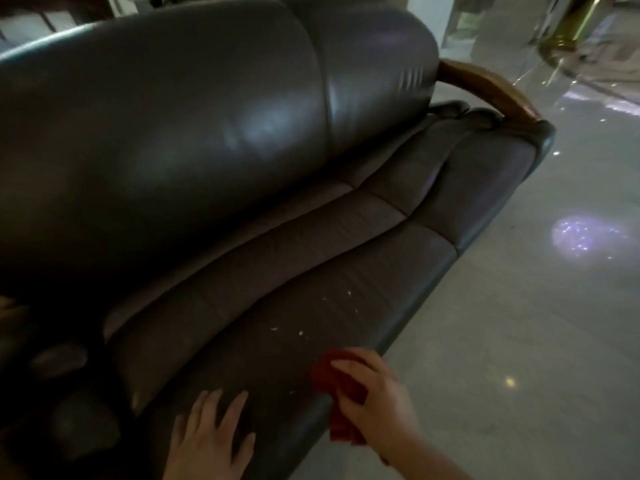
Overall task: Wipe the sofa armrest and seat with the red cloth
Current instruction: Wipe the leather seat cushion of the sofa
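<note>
A dark leather sofa fills the view, its seat (311, 271) running from lower left to upper right. The far armrest (491, 84) has a brown wooden top. The near armrest (62, 403) is a dark padded shape at lower left. My right hand (377, 400) grips the red cloth (332, 375) against the seat's front edge, and part of the cloth hangs down over the edge. My left hand (211, 441) lies flat on the seat with fingers spread, holding nothing. Small white crumbs (301, 332) dot the seat just beyond the cloth.
Glossy pale floor (519, 323) spreads to the right of the sofa, with a light reflection on it. A gold-coloured post base (568, 32) stands at the top right. The tall backrest (173, 133) rises behind the seat.
</note>
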